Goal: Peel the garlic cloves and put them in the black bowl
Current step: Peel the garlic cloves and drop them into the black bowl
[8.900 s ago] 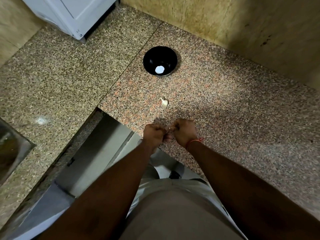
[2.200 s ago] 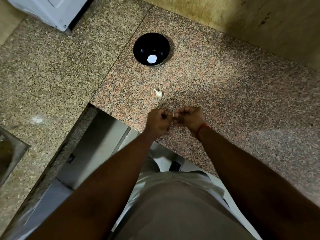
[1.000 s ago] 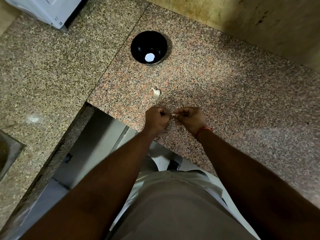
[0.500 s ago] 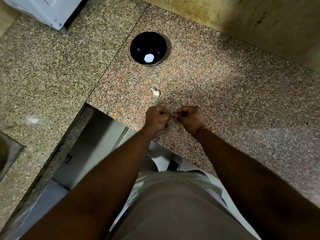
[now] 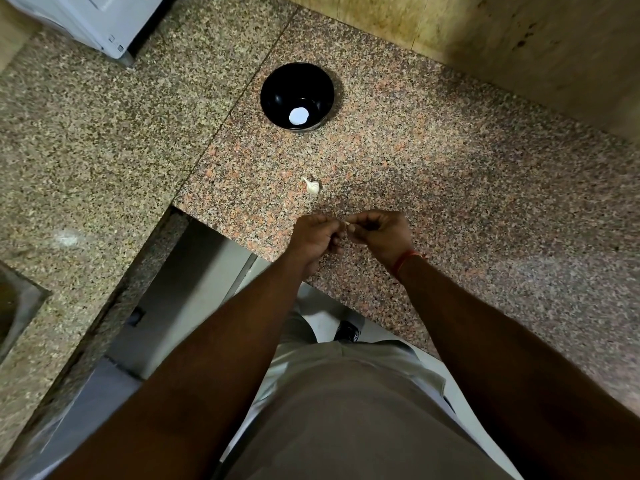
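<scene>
My left hand (image 5: 317, 237) and my right hand (image 5: 379, 233) meet just above the near edge of the granite counter (image 5: 450, 174). Both have curled fingers that pinch one small garlic clove (image 5: 345, 224), of which only a pale tip shows between them. A second, unpeeled garlic clove (image 5: 312, 186) lies on the counter a little beyond my hands. Farther back stands the black bowl (image 5: 273, 95), with a white round glare spot at its bottom.
A white appliance (image 5: 93, 19) stands at the back left corner. A beige wall (image 5: 502, 39) runs along the counter's back. A steel sink edge (image 5: 17, 306) shows at far left. The counter is L-shaped, with a floor gap below my arms.
My hands stay at the counter's edge, working the same clove; the right hand has pulled slightly apart from the left. The loose clove and the bowl have not moved.
</scene>
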